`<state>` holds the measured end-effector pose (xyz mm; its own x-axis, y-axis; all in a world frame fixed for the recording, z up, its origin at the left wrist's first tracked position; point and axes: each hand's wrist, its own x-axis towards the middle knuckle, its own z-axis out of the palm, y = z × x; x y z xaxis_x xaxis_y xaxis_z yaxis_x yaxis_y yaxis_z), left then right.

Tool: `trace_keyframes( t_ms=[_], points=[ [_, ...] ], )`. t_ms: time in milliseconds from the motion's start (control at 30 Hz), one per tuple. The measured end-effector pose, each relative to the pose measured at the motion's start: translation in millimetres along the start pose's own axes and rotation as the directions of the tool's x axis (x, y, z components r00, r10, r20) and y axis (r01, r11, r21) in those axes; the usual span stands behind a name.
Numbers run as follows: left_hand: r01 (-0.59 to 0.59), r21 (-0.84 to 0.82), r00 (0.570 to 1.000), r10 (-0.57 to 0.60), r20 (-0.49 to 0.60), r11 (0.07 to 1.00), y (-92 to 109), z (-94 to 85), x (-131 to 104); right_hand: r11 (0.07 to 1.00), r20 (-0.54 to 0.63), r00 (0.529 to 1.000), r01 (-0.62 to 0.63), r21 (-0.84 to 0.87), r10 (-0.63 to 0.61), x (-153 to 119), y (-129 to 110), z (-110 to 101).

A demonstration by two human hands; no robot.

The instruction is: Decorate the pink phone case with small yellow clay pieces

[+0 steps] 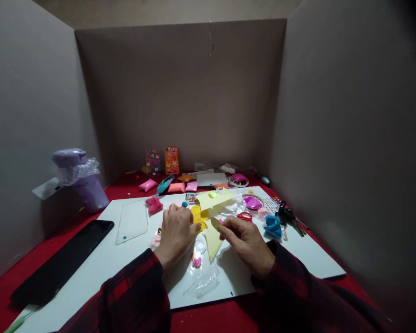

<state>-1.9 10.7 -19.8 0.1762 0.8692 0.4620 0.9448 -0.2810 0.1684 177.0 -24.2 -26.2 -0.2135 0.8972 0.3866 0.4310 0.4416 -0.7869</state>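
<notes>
Leftmost, item by item: purple bottle [90, 194], one, standing at the left of the frame; black phone [64, 261], one, lower left; clear case [133, 222], one, flat on the white board [135, 282]. Decorated cases, two, upright at upper centre-left: the patterned case [153, 162], then the orange case [172, 160].

Packets behind the board, left of centre, five: pink [148, 185], teal [165, 183], salmon, orange and light pink. Rose packet [154, 205], one, on the board.

Left hand [176, 231], centre-left: fingers curled down, just beside the yellow piece [199, 217]; whether they pinch anything cannot be told.

Pale yellow sheets, two, mid-frame: upper sheet [218, 199] and tapered lower sheet [213, 245]. Clear bag [204, 280], one, lower centre.

Right hand [247, 245], right of centre: thumb and fingertips pinching a small pale cut-out [215, 223], one, pointed, tilted, above the lower sheet. Work in hand, as judged: holding up and handling this cut-out; being thin, it calls for a light grip at the edge and a clear view of its tip.

Red-handled scissors [244, 216], one pair, behind the right hand; magenta packet [253, 202], one; blue packet [273, 226], one; keys [289, 215], one bunch, at the right.
</notes>
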Motion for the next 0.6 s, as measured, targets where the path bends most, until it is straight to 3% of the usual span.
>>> trace_keyframes(
  t_ms=[167, 300, 367, 433, 500, 600],
  points=[
    [0.020, -0.208, 0.999, -0.029, -0.040, 0.978, 3.9, -2.9, -1.5, 1.000, 0.008, 1.000, -0.004, -0.003, 0.004, 1.2, 0.1, -0.2],
    [0.118, -0.483, 0.972, -0.201, -0.123, 0.868, 3.4, -5.6, 0.4, 0.997, 0.007, 0.997, -0.071, -0.009, 0.071, 1.6, 4.1, 0.6],
    [0.145, -0.687, 0.950, -0.295, -0.106, 0.712, 2.7, -7.7, 2.5, 0.996, 0.013, 0.996, -0.086, -0.001, 0.086, 1.0, 5.8, 1.4],
    [0.170, -0.860, 0.939, -0.344, -0.007, 0.482, 2.4, -9.8, 4.0, 0.995, 0.015, 0.996, -0.089, 0.037, 0.089, 0.3, 6.2, 2.2],
    [0.217, -0.938, 0.936, -0.329, 0.122, 0.270, 2.6, -11.2, 3.9, 0.989, 0.023, 0.996, -0.088, 0.122, 0.086, 0.0, 4.8, 2.7],
    [0.293, -0.952, 0.934, -0.241, 0.265, 0.085, 5.7, -10.3, -0.4, 0.955, 0.036, 0.998, -0.061, 0.291, 0.053, 1.2, 0.6, 3.1]
  ],
)
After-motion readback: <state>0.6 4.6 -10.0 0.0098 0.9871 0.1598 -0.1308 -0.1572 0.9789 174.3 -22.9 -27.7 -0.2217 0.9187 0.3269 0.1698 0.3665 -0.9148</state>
